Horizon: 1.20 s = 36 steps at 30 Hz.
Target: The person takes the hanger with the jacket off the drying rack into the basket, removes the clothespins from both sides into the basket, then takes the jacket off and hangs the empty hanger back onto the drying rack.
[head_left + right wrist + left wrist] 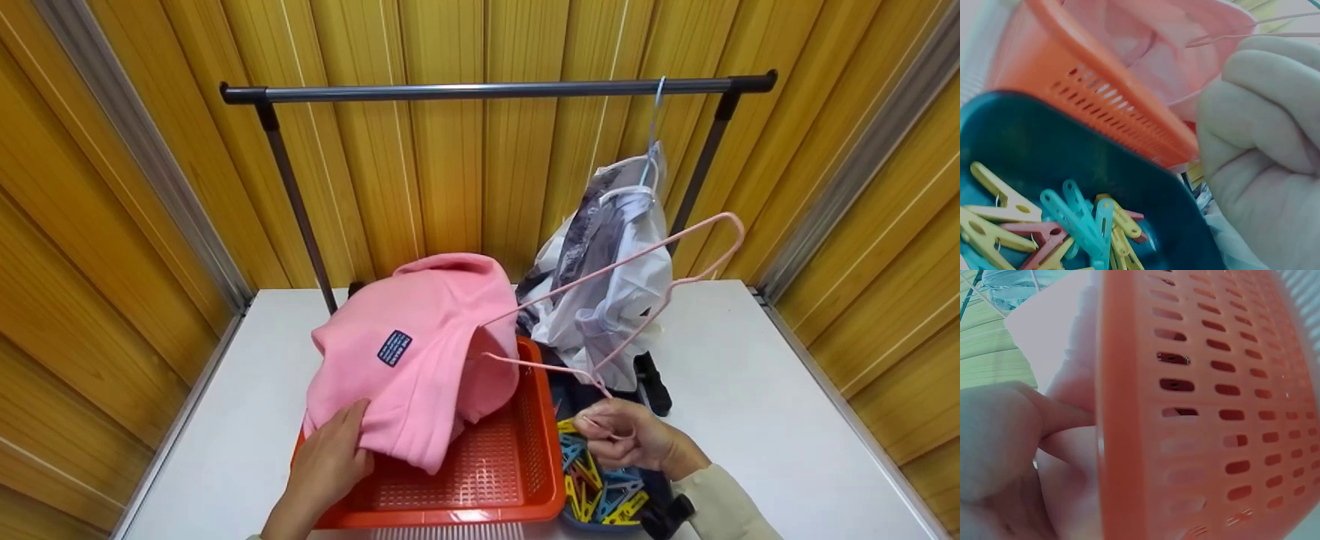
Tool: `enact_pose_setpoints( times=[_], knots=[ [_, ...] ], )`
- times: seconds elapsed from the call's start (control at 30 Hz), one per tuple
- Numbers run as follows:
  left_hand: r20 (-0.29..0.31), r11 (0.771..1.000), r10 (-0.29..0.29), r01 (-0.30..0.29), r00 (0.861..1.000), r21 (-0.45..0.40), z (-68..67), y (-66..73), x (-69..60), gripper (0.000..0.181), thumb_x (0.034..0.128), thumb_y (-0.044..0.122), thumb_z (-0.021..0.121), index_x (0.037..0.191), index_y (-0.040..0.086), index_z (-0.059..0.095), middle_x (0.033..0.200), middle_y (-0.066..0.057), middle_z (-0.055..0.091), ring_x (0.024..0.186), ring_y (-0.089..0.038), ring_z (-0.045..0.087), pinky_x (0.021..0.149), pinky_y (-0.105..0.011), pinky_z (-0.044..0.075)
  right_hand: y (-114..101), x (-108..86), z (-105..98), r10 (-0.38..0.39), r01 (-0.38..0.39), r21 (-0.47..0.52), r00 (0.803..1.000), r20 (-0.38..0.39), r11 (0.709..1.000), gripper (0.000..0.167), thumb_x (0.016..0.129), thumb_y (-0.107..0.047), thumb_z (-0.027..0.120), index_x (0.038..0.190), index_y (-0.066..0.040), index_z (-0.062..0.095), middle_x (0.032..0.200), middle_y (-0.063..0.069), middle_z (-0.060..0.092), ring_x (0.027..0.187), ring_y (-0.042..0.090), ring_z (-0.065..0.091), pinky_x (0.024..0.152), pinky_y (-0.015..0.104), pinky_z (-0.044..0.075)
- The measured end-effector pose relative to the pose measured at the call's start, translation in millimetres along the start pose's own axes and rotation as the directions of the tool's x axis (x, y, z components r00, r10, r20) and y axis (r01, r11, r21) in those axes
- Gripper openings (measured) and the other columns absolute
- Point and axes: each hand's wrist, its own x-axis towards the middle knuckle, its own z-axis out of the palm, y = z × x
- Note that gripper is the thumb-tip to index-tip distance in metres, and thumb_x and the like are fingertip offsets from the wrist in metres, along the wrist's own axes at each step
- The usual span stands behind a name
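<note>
A pink sweatshirt (pixel 427 307) with a dark label lies bunched over the red-orange basket (pixel 553 480). My left hand (pixel 330 457) grips its ribbed hem at the lower left; in the left wrist view the basket wall hides part of that grip. Over on the right, my right hand (pixel 630 439) holds a pink clothes hanger (pixel 740 232) near its hook end, fingers curled. The hanger sits tilted, one arm reaching inside the sweatshirt's hem opening and the other pointing up and right. The hook is mostly hidden by the right hand.
A dark blue bin (pixel 1022 129) of clothespins (pixel 1081 225) stands right of the basket, below my right hand. Behind it, a white and grey garment (pixel 637 270) hangs by a light blue hanger (pixel 657 112) from the rack's metal bar (pixel 450 91).
</note>
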Motion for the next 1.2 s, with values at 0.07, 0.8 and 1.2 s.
enact_pose_setpoints(
  times=[0.07,0.8,1.2],
  knots=[
    [0.005,1.000,-0.008,0.008,1.000,0.008,0.3,-0.7,0.0,0.051,0.0745,0.002,0.063,0.125,0.002,0.056,0.112,-0.012,0.064,0.098,-0.031,0.064,0.085,-0.047,0.051,-2,-0.6,3,-0.018,0.017,0.016,1.000,0.019,1.000,0.032,0.098,-0.036,0.021,0.077,-0.014,0.029,0.056,-0.008,0.024,0.040,0.001,0.019,0.034,0.020,0.015],
    [0.136,0.993,-0.121,0.120,0.983,0.014,-0.7,2.1,5.3,0.046,0.0778,0.003,0.062,0.123,0.005,0.056,0.105,-0.012,0.064,0.090,-0.028,0.061,0.083,-0.049,0.052,-35,-0.1,5,-0.212,0.208,0.044,0.969,0.125,0.977,0.042,0.098,-0.040,0.032,0.076,-0.006,0.021,0.060,-0.005,0.026,0.041,0.006,0.021,0.035,0.019,0.017],
    [0.152,1.000,0.016,-0.012,0.988,-0.027,-7.7,-0.3,-1.8,0.059,0.0677,0.010,0.081,0.122,0.012,0.056,0.095,-0.004,0.063,0.087,-0.024,0.060,0.081,-0.044,0.050,-27,8.4,8,-0.257,0.131,-0.389,0.921,-0.292,0.912,0.029,0.100,-0.008,0.030,0.075,0.005,0.027,0.051,0.002,0.018,0.038,0.014,0.013,0.034,0.020,0.015]
  ],
)
